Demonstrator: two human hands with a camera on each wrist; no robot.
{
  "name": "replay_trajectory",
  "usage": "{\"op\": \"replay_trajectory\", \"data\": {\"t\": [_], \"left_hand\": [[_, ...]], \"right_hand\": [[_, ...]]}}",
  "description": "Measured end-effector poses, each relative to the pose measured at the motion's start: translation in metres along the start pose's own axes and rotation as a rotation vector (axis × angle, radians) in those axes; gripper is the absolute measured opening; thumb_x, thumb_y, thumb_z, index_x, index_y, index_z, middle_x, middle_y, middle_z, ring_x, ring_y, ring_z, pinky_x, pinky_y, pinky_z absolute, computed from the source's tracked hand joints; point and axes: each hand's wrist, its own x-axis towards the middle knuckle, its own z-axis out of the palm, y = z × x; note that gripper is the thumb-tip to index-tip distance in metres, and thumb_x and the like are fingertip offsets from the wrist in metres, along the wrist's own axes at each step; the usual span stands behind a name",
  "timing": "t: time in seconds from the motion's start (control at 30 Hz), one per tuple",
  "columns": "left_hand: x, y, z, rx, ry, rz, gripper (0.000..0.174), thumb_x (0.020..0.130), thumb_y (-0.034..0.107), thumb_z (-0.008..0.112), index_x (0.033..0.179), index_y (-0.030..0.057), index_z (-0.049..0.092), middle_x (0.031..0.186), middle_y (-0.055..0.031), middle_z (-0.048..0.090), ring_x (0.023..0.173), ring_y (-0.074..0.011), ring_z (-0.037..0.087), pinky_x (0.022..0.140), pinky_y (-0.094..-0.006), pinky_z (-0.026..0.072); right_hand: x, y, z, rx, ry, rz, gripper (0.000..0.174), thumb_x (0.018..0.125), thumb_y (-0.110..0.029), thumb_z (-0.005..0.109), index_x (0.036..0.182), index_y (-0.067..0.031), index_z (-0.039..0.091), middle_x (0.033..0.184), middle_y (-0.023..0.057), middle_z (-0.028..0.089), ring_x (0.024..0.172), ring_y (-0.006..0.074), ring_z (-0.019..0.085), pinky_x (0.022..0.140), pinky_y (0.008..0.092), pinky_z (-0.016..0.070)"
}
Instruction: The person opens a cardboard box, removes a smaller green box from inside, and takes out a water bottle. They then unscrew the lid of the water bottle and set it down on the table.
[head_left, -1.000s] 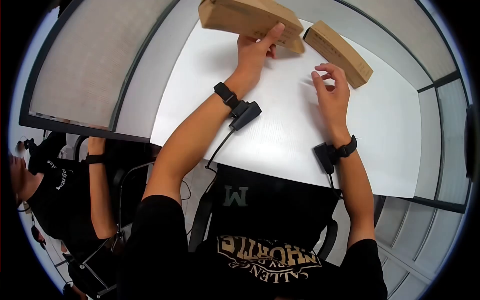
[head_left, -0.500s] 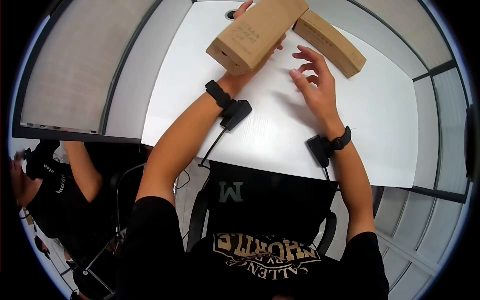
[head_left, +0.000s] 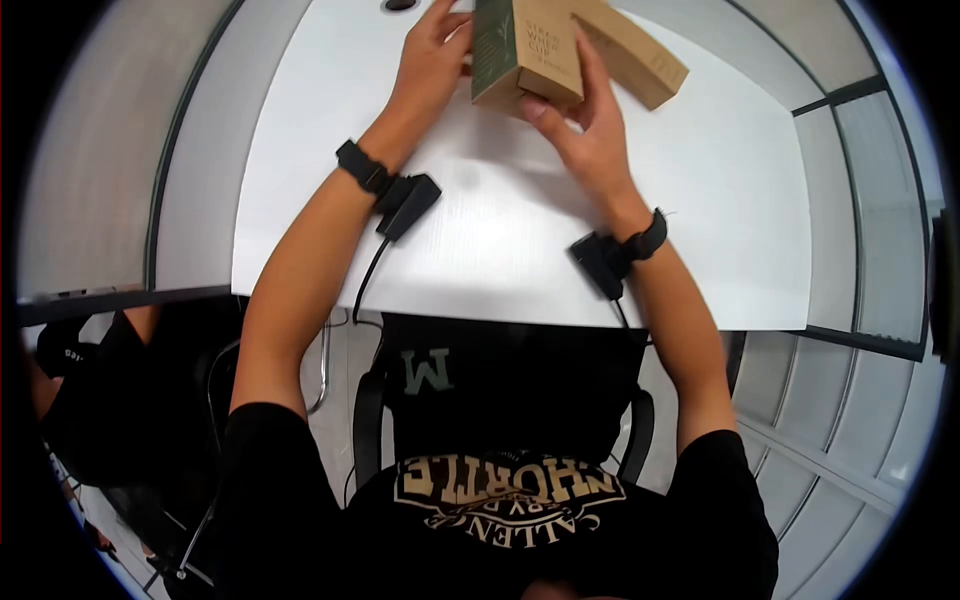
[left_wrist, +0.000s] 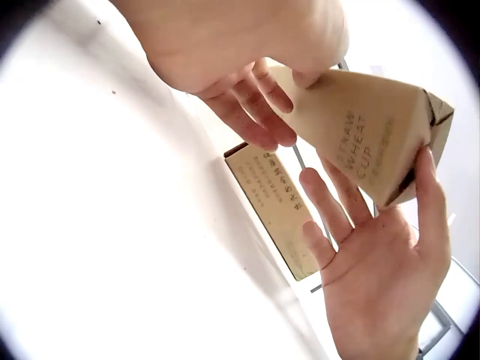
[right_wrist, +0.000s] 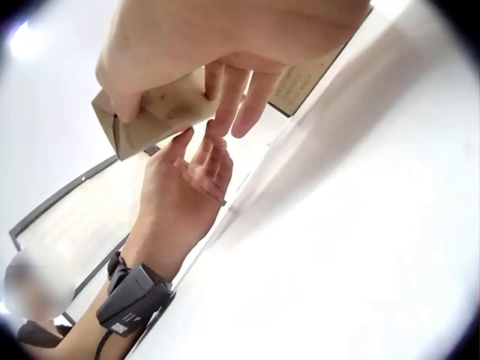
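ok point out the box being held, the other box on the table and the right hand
held box [head_left: 540, 50], head view, on its printed front face
other box [head_left: 645, 62], head view, on its top face
right hand [head_left: 590, 140], head view, on the back of the hand

The box [head_left: 525, 50] sits between the hands (above the table [head_left: 500, 240]): left hand [head_left: 430, 55] at its left, right hand [head_left: 585, 130] at its right. Just behind and right of that grip, a second box [head_left: 640, 60] lies on the table.

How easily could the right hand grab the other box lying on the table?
Probably yes: the flat box lies just past the right hand, nothing between them, though that hand is busy steadying the lifted box.
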Motion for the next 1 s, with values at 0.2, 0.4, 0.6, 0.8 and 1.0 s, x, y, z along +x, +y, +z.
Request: {"op": "replay_trajectory", "data": {"t": [0.2,0.4,0.6,0.8,1.0], "left_hand": [[0.006,-0.003,-0.011,-0.341,0.065,-0.303,0.065,0.112,0.047,0.038,0.161,0.0050,0.034,0.142,-0.0110,0.061,0.130,-0.0199,0.060,0.112,-0.0364,0.0472],[-0.002,0.017,0.000,-0.426,-0.011,-0.372,0.089,0.104,0.077,0.029,0.155,0.0057,0.040,0.146,-0.0128,0.058,0.130,-0.0254,0.060,0.113,-0.0461,0.0485],[0.000,0.014,-0.003,-0.156,-0.177,-0.342,0.092,0.102,0.077,0.039,0.155,0.0016,0.039,0.148,-0.0163,0.057,0.131,-0.0298,0.061,0.111,-0.0501,0.0521],[-0.003,0.023,0.005,-0.331,-0.092,-0.310,0.080,0.105,0.064,0.045,0.155,0.0026,0.037,0.150,-0.0182,0.055,0.136,-0.0318,0.060,0.112,-0.0525,0.0521],[-0.001,0.020,0.002,-0.338,-0.115,-0.304,0.080,0.105,0.064,0.045,0.157,0.0025,0.036,0.151,-0.0185,0.055,0.137,-0.0325,0.059,0.113,-0.0537,0.0508]], "right_hand": [[0.000,-0.014,0.004,-0.003,0.056,0.058,0.047,0.100,-0.012,0.069,0.143,-0.0013,0.057,0.110,0.0125,0.078,0.092,0.0183,0.076,0.082,0.0301,0.0593],[-0.002,-0.012,0.005,-0.039,0.171,0.135,0.033,0.103,-0.017,0.068,0.131,-0.0001,0.066,0.095,0.0107,0.080,0.082,0.0154,0.077,0.072,0.0269,0.0566],[0.000,-0.011,0.002,0.003,0.227,0.194,0.035,0.106,-0.022,0.065,0.134,-0.0012,0.066,0.086,0.0071,0.078,0.080,0.0129,0.075,0.069,0.0248,0.0529],[-0.002,-0.007,0.002,0.033,0.145,0.149,0.039,0.107,-0.022,0.060,0.140,-0.0014,0.063,0.084,0.0037,0.075,0.078,0.0123,0.075,0.068,0.0253,0.0522],[-0.002,-0.008,0.004,0.036,0.150,0.151,0.039,0.108,-0.021,0.058,0.141,-0.0009,0.062,0.086,0.0035,0.075,0.076,0.0120,0.074,0.066,0.0249,0.0522]]}}
